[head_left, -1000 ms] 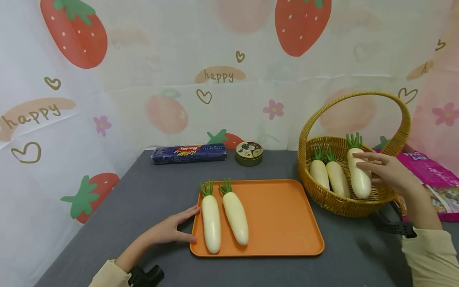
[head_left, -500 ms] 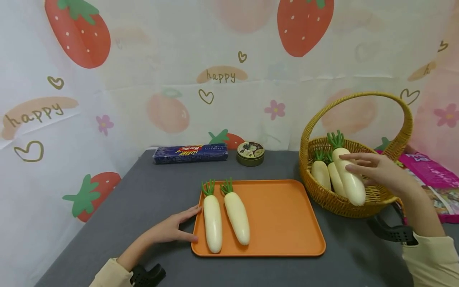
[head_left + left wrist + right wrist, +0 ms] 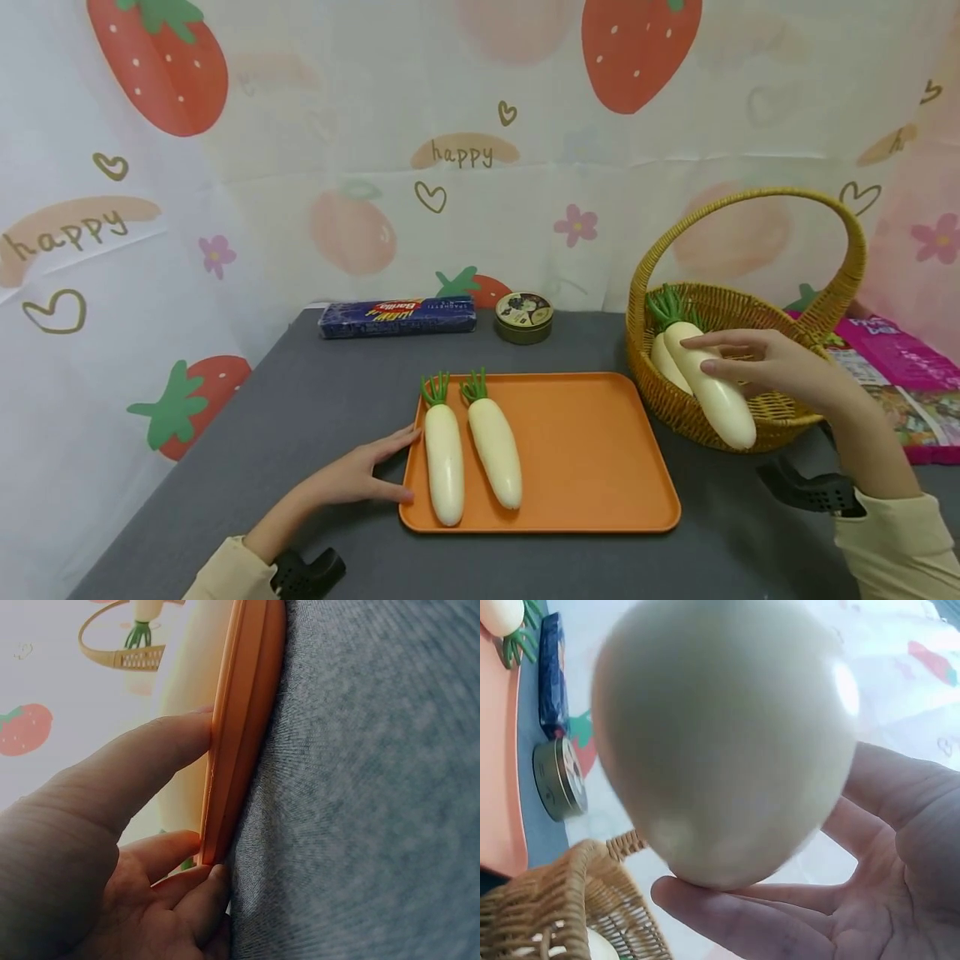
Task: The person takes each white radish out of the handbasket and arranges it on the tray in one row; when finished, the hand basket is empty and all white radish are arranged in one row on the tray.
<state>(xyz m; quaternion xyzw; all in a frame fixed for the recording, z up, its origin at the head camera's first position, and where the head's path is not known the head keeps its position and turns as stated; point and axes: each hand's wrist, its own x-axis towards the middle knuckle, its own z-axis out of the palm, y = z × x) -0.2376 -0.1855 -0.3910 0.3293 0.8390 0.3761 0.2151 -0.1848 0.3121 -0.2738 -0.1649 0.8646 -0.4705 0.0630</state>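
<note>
My right hand (image 3: 783,368) grips a white radish (image 3: 716,393) with green leaf stubs, tilted over the front rim of the wicker basket (image 3: 667,410). In the right wrist view, the radish's rounded end (image 3: 727,750) fills the middle, with thumb and fingers around it. Another white radish (image 3: 666,365) shows in the basket, partly hidden behind the held one. My left hand (image 3: 348,481) rests its thumb and fingertips, spread apart, against the left edge of the orange tray (image 3: 592,454). On that tray lie a left radish (image 3: 445,467) and a second radish (image 3: 495,454).
A blue spaghetti pack (image 3: 397,318) and a round tin (image 3: 523,318) stand behind the tray. Right of the basket lies a pink printed bag (image 3: 896,358). The basket's tall handle (image 3: 847,225) arches above it. A printed cloth hangs behind the grey table (image 3: 247,442).
My right hand has moved the gripped radish leftward and towards me, from inside the basket to over its front rim. The radish now tilts more. My left hand stays at the tray.
</note>
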